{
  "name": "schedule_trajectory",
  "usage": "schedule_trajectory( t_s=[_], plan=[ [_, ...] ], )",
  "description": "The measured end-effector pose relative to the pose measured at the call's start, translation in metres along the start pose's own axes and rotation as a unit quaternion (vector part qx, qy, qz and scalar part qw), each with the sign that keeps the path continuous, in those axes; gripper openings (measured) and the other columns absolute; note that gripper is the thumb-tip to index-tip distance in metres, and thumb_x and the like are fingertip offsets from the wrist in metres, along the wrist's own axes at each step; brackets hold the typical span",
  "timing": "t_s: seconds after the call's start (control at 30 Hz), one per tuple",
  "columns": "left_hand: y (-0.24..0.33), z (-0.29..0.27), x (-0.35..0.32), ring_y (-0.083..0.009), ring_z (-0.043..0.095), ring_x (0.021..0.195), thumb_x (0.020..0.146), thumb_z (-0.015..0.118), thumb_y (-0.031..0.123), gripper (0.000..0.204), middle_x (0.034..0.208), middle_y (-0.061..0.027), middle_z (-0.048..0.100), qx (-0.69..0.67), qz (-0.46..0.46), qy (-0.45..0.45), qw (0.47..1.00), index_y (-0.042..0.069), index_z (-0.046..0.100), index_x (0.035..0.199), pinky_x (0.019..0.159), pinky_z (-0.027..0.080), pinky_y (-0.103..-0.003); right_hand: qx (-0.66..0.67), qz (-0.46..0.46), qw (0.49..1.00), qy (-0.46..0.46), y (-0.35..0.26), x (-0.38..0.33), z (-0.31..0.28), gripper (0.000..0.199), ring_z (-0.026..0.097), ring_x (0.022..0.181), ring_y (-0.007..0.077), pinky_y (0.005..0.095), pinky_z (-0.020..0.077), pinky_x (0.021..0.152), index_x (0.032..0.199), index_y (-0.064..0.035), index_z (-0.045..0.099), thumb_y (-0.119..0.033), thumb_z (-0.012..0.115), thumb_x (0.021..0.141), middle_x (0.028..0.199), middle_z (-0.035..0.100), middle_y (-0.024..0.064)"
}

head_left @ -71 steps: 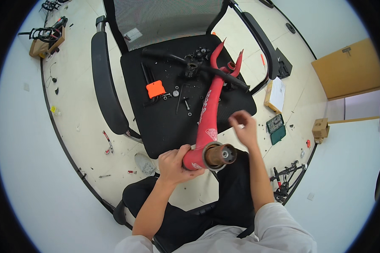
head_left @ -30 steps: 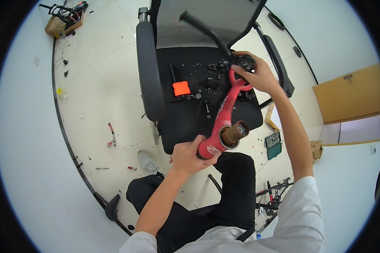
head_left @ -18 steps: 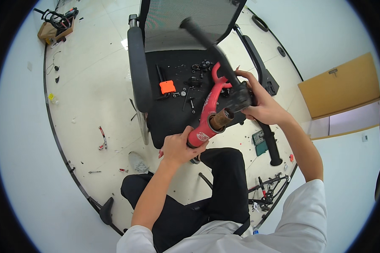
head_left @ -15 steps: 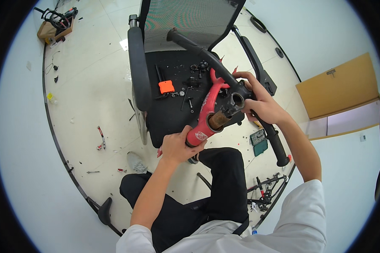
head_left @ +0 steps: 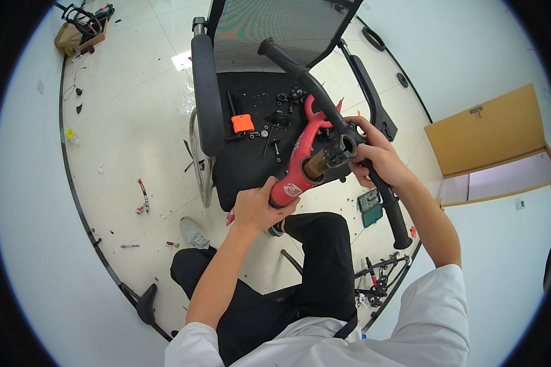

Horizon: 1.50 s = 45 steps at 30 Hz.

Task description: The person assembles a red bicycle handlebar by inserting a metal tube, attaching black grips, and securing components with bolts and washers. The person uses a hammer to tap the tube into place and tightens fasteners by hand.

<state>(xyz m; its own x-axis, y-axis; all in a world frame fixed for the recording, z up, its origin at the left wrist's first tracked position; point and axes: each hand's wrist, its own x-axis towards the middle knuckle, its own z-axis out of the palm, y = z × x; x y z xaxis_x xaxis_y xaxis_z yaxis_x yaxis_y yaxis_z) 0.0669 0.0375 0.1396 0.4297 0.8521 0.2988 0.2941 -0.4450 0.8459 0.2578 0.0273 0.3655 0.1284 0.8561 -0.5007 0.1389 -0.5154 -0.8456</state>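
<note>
In the head view, the left hand (head_left: 257, 209) has its fingers closed around the near end of a red painted metal bicycle frame (head_left: 308, 136), just in front of the person's knees. The forked far end of this frame reaches over the black fabric chair seat (head_left: 242, 174); whether it rests there, I cannot tell. A rusty brown metal tube (head_left: 314, 167) stands out of the near end, tilted to the right. The right hand (head_left: 378, 158) is gripping a black bent metal handlebar (head_left: 319, 90) around its middle, beside the black metal stem (head_left: 335, 153). This stem is lined up over the brown tube, but I cannot see surely if they are joined. On the seat, to the left of the frame, lie an orange square plastic piece (head_left: 242, 123), a thin black L-shaped key (head_left: 267, 144) and a silver bolt (head_left: 277, 147).
</note>
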Motion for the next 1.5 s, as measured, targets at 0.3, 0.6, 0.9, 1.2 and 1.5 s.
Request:
schedule_trajectory(
  t_s=[0.3,0.6,0.9,1.2,1.5],
  plan=[
    [0.005,0.001,-0.001,-0.0289,0.065,0.053,0.074,0.079,0.045,0.043,0.055,-0.0073,0.062,0.014,0.013,-0.004,1.000,0.010,0.058,0.086,0.048,0.050,-0.037,0.046,0.045,0.992,0.108,0.018,-0.026,0.022,0.059,0.044,0.050,0.0129,0.0293,0.0369,0.037,0.140,-0.0127,0.035,0.001,0.044,0.083,0.069,0.042,0.0059],
    [0.007,0.013,-0.006,-0.0299,0.065,0.052,0.074,0.079,0.045,0.044,0.055,-0.0076,0.062,0.004,0.016,0.008,1.000,0.010,0.056,0.085,0.048,0.050,-0.037,0.001,0.156,0.984,0.087,0.000,-0.026,0.010,0.053,0.046,0.055,0.0109,0.0286,0.0394,0.039,0.135,-0.0104,0.038,-0.001,0.047,0.083,0.084,0.044,0.0060],
    [0.006,0.005,0.001,-0.0283,0.063,0.048,0.075,0.077,0.048,0.046,0.050,-0.0064,0.059,0.003,0.022,0.005,1.000,0.007,0.057,0.086,0.048,0.050,-0.036,-0.149,0.024,0.988,-0.030,-0.008,-0.001,-0.005,0.058,0.045,0.043,0.0130,0.0289,0.0383,0.036,0.139,-0.0085,0.037,-0.001,0.045,0.083,0.065,0.047,0.0060],
    [-0.009,0.002,0.000,-0.0292,0.064,0.049,0.075,0.077,0.051,0.049,0.052,-0.0079,0.060,0.009,0.024,0.000,1.000,0.007,0.060,0.086,0.049,0.051,-0.036,-0.073,0.126,0.989,0.023,-0.015,-0.005,0.019,0.055,0.043,0.041,0.0118,0.0278,0.0377,0.032,0.135,-0.0069,0.038,0.001,0.045,0.081,0.068,0.046,0.0064],
    [-0.004,0.004,0.000,-0.0325,0.064,0.052,0.072,0.080,0.051,0.050,0.054,-0.0089,0.060,0.011,0.031,-0.024,0.999,0.008,0.057,0.085,0.049,0.050,-0.038,-0.213,-0.063,0.967,-0.122,0.006,0.022,-0.016,0.070,0.047,0.035,0.0137,0.0264,0.0376,0.032,0.143,-0.0046,0.028,0.004,0.047,0.076,0.054,0.045,0.0031]
  ],
)
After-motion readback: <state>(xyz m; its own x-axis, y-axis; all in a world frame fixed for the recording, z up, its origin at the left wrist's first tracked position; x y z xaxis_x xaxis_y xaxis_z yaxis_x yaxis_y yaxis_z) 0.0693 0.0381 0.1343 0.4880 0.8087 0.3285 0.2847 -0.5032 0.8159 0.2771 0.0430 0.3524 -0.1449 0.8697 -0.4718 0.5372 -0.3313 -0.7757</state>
